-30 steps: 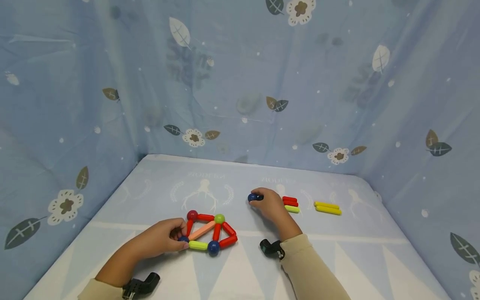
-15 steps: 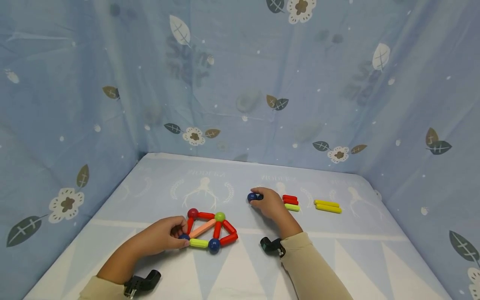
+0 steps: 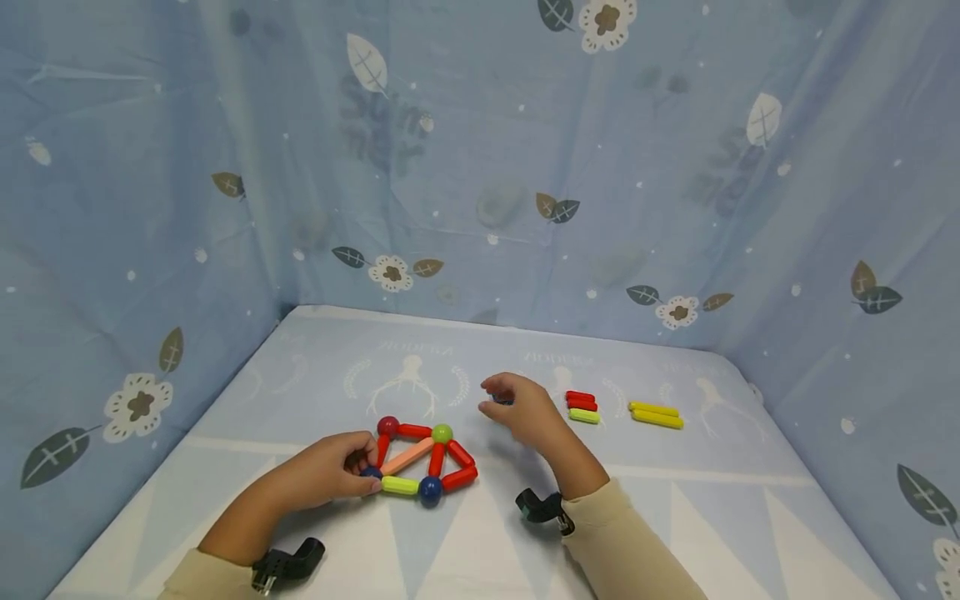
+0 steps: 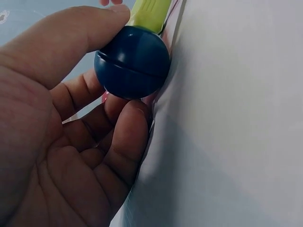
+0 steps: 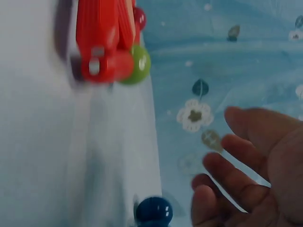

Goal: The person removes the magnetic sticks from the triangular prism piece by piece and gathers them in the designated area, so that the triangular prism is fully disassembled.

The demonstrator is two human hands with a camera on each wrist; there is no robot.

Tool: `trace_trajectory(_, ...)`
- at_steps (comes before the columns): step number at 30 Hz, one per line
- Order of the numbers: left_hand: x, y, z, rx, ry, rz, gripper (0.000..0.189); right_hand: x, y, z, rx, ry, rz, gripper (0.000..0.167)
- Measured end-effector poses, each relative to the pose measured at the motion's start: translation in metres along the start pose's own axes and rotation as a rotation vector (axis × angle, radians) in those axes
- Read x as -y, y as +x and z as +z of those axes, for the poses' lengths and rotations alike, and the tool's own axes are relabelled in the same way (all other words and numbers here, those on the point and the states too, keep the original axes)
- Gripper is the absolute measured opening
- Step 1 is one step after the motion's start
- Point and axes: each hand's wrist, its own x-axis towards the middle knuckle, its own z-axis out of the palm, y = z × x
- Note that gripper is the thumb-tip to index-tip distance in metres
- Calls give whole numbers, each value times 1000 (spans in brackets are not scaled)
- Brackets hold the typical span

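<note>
My left hand pinches a blue ball at the near left corner of a flat frame of rods and balls. A lime rod runs from it to a second blue ball. A red ball, a green ball, a salmon rod and several red rods make up the other parts. My right hand hovers right of the frame, fingers spread and holding nothing. Past its fingertips, a loose blue ball lies partly hidden in the head view.
Right of my right hand lie two short red rods and a lime rod. Two longer yellow rods lie farther right. A patterned blue curtain rises behind and beside the cloth-covered table.
My right hand has let go of the loose blue ball, spread its fingers and shifted slightly left. The left hand keeps its hold on the frame's corner ball.
</note>
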Motion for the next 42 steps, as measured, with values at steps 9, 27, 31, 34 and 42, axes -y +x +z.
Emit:
trace_trajectory(9,2,1,1,-7,-11,5,34,18,-27,28,268,-48,-33,22)
trace_trajectory(27,4,-4,1,-9,-2,-3,34,8,-38,45,378,-134,-96,13)
trace_trajectory(31,3,-2,2,-2,-4,10,34,7,-41,44,382,-86,-75,10)
trace_trajectory(34,1,1,3,2,-7,28,34,6,-42,41,351,-11,-55,10)
trace_trajectory(42,1,0,1,4,10,25,35,-4,-37,43,295,238,-26,13)
